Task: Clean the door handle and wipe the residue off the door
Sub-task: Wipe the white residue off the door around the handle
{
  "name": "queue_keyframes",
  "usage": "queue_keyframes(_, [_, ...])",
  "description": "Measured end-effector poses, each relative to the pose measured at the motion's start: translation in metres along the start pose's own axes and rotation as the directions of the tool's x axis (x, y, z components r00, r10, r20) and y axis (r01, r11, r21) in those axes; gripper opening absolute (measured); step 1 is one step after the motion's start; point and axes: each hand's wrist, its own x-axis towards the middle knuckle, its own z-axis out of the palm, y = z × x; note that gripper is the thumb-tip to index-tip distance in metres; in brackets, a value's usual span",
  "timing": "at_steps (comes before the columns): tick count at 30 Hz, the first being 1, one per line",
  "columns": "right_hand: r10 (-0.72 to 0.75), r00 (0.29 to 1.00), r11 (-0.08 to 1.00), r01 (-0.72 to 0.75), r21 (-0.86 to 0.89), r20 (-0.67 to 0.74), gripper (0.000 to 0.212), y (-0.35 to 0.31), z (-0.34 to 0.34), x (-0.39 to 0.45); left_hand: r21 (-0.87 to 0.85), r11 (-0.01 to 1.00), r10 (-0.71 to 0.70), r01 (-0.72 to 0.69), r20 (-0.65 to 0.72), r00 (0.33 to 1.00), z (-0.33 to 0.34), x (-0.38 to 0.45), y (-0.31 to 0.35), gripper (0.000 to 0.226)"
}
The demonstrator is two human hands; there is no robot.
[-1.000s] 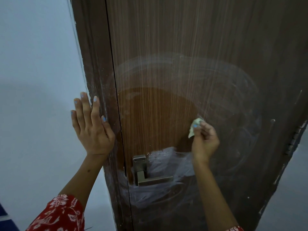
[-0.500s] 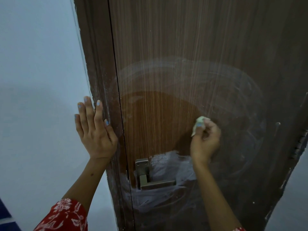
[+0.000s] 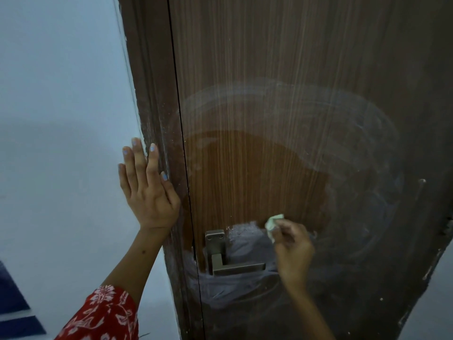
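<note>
Pale wall [image 3: 61,119] takes the flat, open left hand [image 3: 147,192]. Right hand [image 3: 293,249] pinches a small wadded cloth [image 3: 273,223] against the door [image 3: 257,180], just above-right of the lever handle [image 3: 235,266]. Soft, light thing, probably slips; bunch it tight in the fingertips.

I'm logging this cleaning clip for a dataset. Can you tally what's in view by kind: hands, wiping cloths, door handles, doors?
Hands: 2, left hand flat by the door frame, right hand gripping the cloth
Wiping cloths: 1, pale cloth
Door handles: 1, metal lever handle
Doors: 1, brown door
Total: 5
</note>
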Motion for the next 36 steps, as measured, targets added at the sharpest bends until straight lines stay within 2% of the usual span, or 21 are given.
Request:
queue_keyframes(1, [0.064,0.993,0.998,-0.061,0.032,-0.096,0.021,-0.002,0.0,0.0,-0.001,1.0,0.001,-0.001,0.0,1.0,0.0,0.001,0.001,0.05])
queue_keyframes(2, [0.081,0.987,0.996,-0.077,0.038,-0.136,0.02,-0.006,0.005,-0.002,-0.003,1.0,0.002,-0.002,0.002,1.0,0.0,0.001,0.001,0.05])
queue_keyframes(4, [-0.039,0.999,0.998,0.038,-0.045,-0.013,0.017,-0.012,0.016,-0.01,-0.007,1.0,0.002,-0.002,0.0,1.0,0.0,0.001,0.001,0.05])
queue_keyframes(6, [-0.164,0.967,0.976,0.188,-0.11,0.195,0.016,-0.013,0.019,-0.015,-0.006,1.0,0.0,0.0,0.001,1.0,0.0,0.001,0.001,0.05])
queue_keyframes(7, [-0.181,0.955,0.971,0.211,-0.109,0.233,0.017,-0.012,0.017,-0.013,-0.007,1.0,-0.002,0.002,0.001,1.0,-0.001,0.001,0.001,0.05])
queue_keyframes(11, [-0.073,0.997,0.996,0.075,-0.05,0.026,0.024,-0.022,0.02,-0.011,-0.007,1.0,-0.003,0.003,-0.002,1.0,0.0,0.002,0.002,0.05])
queue_keyframes(13, [-0.177,0.972,0.979,0.19,-0.069,0.157,0.02,-0.027,0.029,-0.017,-0.007,1.0,-0.005,0.005,0.0,1.0,0.0,0.002,0.002,0.049])
queue_keyframes(15, [-0.293,0.876,0.929,0.356,-0.103,0.383,0.018,-0.025,0.029,-0.019,-0.006,1.0,-0.005,0.005,0.0,1.0,0.001,0.002,0.001,0.049])
queue_keyframes(16, [-0.311,0.836,0.906,0.405,-0.126,0.452,0.018,-0.023,0.026,-0.017,-0.009,1.0,-0.007,0.007,0.004,1.0,0.001,0.001,0.001,0.049])
queue_keyframes(17, [-0.317,0.83,0.891,0.426,-0.155,0.459,0.019,-0.023,0.022,-0.014,-0.01,1.0,-0.006,0.006,0.007,1.0,0.001,0.001,0.001,0.049])
queue_keyframes(19, [-0.35,0.882,0.881,0.425,-0.209,0.315,0.02,-0.025,0.018,-0.008,-0.008,1.0,-0.001,0.001,0.009,1.0,0.001,0.001,0.001,0.049])
queue_keyframes(21, [-0.425,0.88,0.855,0.467,-0.224,0.212,0.022,-0.032,0.024,-0.006,-0.012,1.0,0.002,-0.002,0.014,1.0,0.001,0.001,0.001,0.049])
queue_keyframes(22, [-0.472,0.849,0.826,0.52,-0.216,0.239,0.023,-0.035,0.028,-0.007,-0.015,1.0,0.003,-0.002,0.015,1.0,0.0,0.001,0.001,0.049])
queue_keyframes(24, [-0.528,0.741,0.746,0.638,-0.19,0.415,0.025,-0.037,0.031,-0.01,-0.015,1.0,0.0,0.0,0.015,1.0,0.001,0.001,0.0,0.049])
queue_keyframes(26, [-0.499,0.641,0.693,0.699,-0.176,0.583,0.027,-0.033,0.025,-0.01,-0.016,1.0,-0.004,0.004,0.019,1.0,0.001,0.0,0.0,0.049])
queue_keyframes(27, [-0.472,0.626,0.687,0.702,-0.186,0.62,0.027,-0.031,0.02,-0.007,-0.015,1.0,-0.002,0.003,0.019,1.0,0.001,0.0,-0.001,0.049])
queue_keyframes(29, [-0.451,0.665,0.692,0.681,-0.237,0.595,0.025,-0.029,0.014,-0.002,-0.013,1.0,-0.002,0.002,0.022,1.0,0.001,0.0,0.0,0.049])
queue_keyframes(32, [-0.484,0.74,0.717,0.641,-0.274,0.467,0.025,-0.031,0.019,-0.005,-0.019,1.0,-0.001,0.001,0.024,1.0,0.001,0.0,-0.001,0.049])
queue_keyframes(34, [-0.488,0.735,0.727,0.641,-0.249,0.47,0.025,-0.033,0.026,-0.012,-0.014,1.0,-0.001,0.002,0.023,1.0,0.001,0.0,-0.001,0.049])
queue_keyframes(36, [-0.444,0.69,0.731,0.648,-0.214,0.572,0.022,-0.032,0.027,-0.018,-0.013,1.0,-0.003,0.003,0.024,1.0,0.002,0.0,-0.002,0.05])
